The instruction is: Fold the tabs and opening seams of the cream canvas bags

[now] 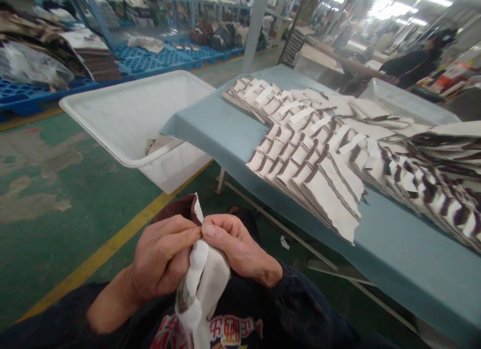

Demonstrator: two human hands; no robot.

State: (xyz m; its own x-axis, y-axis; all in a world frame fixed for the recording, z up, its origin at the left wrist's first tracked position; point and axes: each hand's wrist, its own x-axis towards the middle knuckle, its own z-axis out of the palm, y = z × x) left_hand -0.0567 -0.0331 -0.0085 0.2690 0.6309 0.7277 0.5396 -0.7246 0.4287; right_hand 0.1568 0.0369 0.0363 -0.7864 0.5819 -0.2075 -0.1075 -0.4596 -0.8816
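Close to my body, both hands pinch one off-white fabric piece (212,276) with a dark brown side showing at its top. My left hand (163,253) has its fingers curled around the left edge. The thumb and fingers of my right hand (236,246) press on the same spot, touching the left fingertips. Below the hands the piece hangs folded, with a gap between its layers. To the right, overlapping rows of similar off-white pieces (289,153) with dark brown edges lie on the blue-grey table (233,133).
A white plastic tub (128,108) stands left of the table, with some pieces inside. Blue pallets (150,58) carry stacked material at the back left. A yellow floor line (108,248) runs past my left side. At the back right a person (417,63) in dark clothing is bent forward.
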